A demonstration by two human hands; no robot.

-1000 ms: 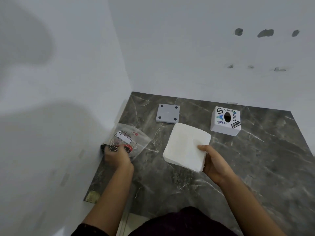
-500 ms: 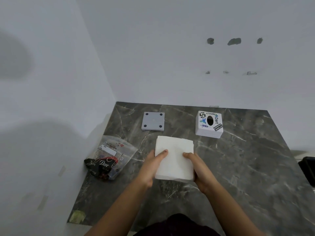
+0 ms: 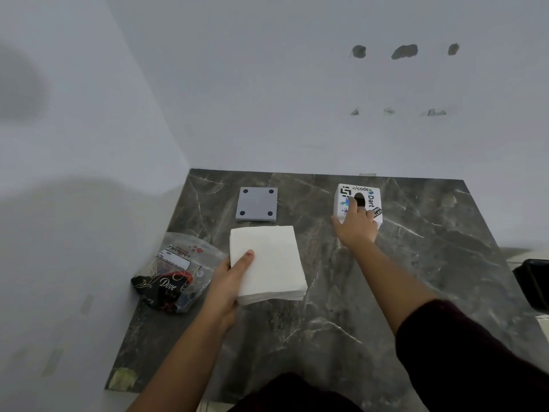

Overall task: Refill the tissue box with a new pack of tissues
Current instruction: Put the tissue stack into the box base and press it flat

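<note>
A white stack of tissues [image 3: 270, 260] lies on the dark marble table [image 3: 416, 263], and my left hand [image 3: 228, 281] grips its near left corner, thumb on top. At the back right stands the white tissue box [image 3: 372, 193], covered in stickers, with a dark oval opening on top. My right hand [image 3: 356, 226] is on the box's near side, fingers spread, the index finger at the edge of the opening. A grey square base plate [image 3: 257, 204] with four dark feet lies at the back, behind the stack.
The crumpled clear plastic tissue wrapper [image 3: 175, 272] lies at the table's left edge against the wall. White walls close the left and the back. A black object [image 3: 534, 281] sits beyond the table's right edge.
My right hand has let go of the tissue stack and reached to the tissue box at the back right. My left hand stays on the stack, which a second ago the right hand held.
</note>
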